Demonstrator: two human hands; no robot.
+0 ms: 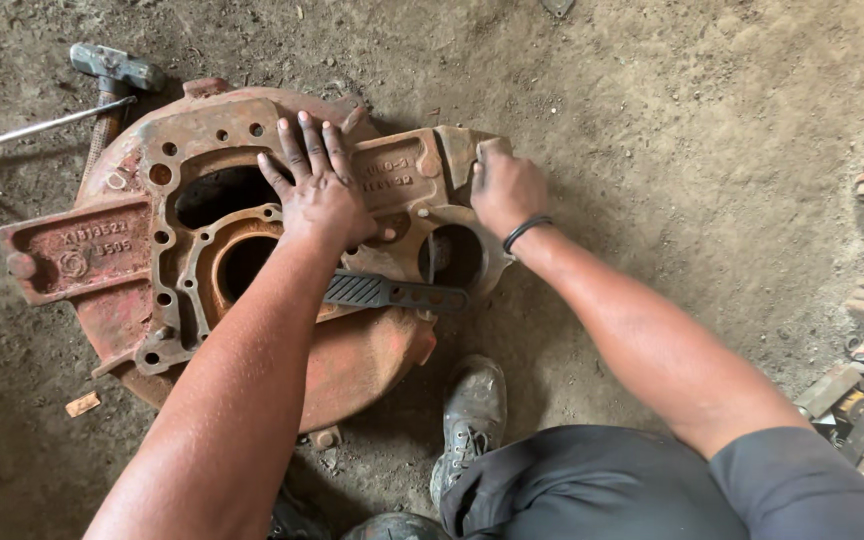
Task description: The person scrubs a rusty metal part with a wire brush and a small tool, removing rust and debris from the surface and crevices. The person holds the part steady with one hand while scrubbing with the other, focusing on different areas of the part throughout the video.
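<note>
Both hands pinning a rusty housing (252, 330) to the dirt floor (672, 120)

Left hand (317, 195) spread flat, holding nothing; right hand (505, 188) at 3 o'clock curls over the edge, probably steadying it; hammer (112, 70) lies at 10.

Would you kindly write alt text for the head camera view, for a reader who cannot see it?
Seen from above, a person's left hand lies flat on a rusty red housing on a dirt floor, while the right hand grips its right edge. A dark tool handle rests across the housing; a hammer lies behind it.
</note>
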